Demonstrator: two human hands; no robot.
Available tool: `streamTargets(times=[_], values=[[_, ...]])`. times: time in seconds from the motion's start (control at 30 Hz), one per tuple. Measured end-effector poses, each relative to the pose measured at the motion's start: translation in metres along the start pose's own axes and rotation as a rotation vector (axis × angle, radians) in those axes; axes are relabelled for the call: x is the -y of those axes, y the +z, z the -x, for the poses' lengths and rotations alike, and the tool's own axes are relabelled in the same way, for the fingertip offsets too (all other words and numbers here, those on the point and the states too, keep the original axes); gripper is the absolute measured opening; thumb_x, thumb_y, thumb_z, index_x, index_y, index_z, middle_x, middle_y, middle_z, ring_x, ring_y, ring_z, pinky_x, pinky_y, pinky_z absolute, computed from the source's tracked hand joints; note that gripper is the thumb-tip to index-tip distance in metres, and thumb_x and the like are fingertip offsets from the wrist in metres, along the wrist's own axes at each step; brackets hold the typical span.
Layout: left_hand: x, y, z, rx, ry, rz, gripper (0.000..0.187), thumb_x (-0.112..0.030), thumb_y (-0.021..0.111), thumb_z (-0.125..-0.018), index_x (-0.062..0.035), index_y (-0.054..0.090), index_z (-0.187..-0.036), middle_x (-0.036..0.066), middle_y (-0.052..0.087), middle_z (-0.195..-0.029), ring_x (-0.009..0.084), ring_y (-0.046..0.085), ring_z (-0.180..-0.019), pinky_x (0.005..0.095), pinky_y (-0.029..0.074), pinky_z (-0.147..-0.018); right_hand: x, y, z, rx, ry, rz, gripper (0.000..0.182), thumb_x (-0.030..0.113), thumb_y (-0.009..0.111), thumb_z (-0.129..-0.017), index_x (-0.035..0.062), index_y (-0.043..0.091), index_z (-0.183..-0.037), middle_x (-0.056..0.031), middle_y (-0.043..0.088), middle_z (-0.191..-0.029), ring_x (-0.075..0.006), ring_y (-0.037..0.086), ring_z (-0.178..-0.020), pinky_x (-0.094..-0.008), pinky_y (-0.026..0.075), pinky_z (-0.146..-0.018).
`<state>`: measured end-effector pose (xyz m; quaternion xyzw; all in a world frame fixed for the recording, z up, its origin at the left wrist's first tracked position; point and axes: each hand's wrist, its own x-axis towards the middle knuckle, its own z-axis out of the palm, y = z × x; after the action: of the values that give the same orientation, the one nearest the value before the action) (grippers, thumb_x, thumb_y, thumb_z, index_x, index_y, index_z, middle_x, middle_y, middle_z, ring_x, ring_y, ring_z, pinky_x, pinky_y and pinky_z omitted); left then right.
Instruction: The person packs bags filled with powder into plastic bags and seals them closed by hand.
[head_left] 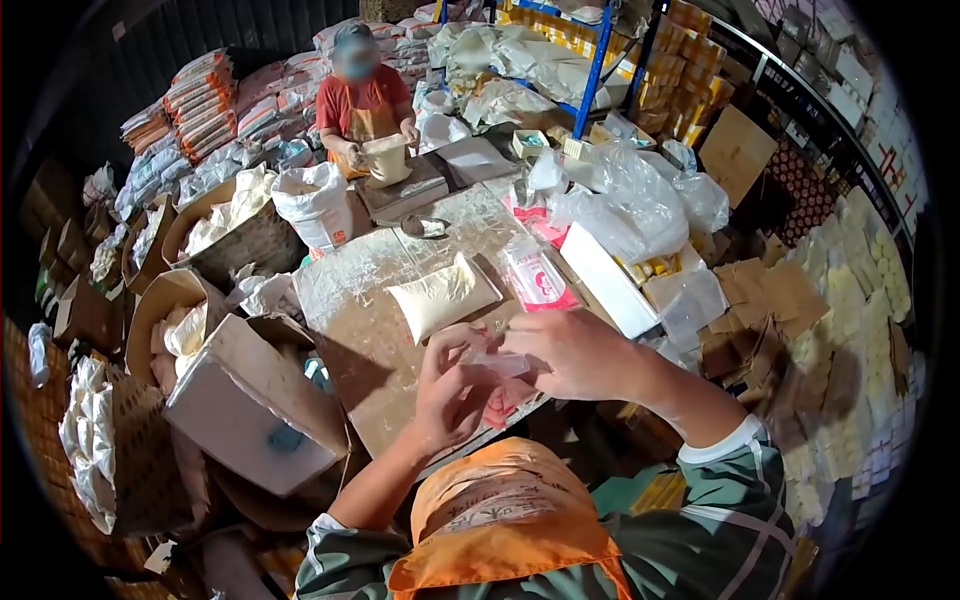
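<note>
Close to the near edge of the worktable (pixel 375 385), my left hand (pixel 447 385) and my right hand (pixel 572 355) come together with fingers bent. Between them is a thin see-through plastic bag (pixel 505 393) with pink print, pinched near its top by both hands. Just beyond my fingers a plump bag of cream-coloured powder (pixel 447 297) lies flat on the table. To its right rests a stack of pink-printed plastic bags (pixel 540 277). A metal scoop (pixel 424 228) lies farther back on the powder-dusted surface.
Across the table a person (pixel 362 110) in an orange apron holds a pale bag (pixel 388 162) over a scale. An open white sack (pixel 315 210) and cardboard boxes (pixel 175 300) crowd the left. A white foam board (pixel 608 280) and crumpled clear plastic (pixel 640 205) lie right.
</note>
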<state>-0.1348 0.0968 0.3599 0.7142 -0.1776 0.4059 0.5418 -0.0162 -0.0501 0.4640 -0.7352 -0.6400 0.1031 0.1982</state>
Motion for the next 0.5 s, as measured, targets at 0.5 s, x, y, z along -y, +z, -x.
streamTargets(times=[0.5], values=[[0.008,-0.015,-0.018,0.451,-0.342,0.344,0.006,-0.008,0.063,-0.087,-0.0044,0.058,-0.088,0.011,0.044,-0.122,0.0228,0.042,-0.117,0.0379,0.031,-0.101,-0.031,0.055,-0.01,0.677,0.118,-0.522,0.055,0.024,0.072,-0.07,0.0002,0.051,-0.114,-0.0159,0.058,-0.103,-0.0264,0.056,-0.096,-0.0355,0.046,-0.084]])
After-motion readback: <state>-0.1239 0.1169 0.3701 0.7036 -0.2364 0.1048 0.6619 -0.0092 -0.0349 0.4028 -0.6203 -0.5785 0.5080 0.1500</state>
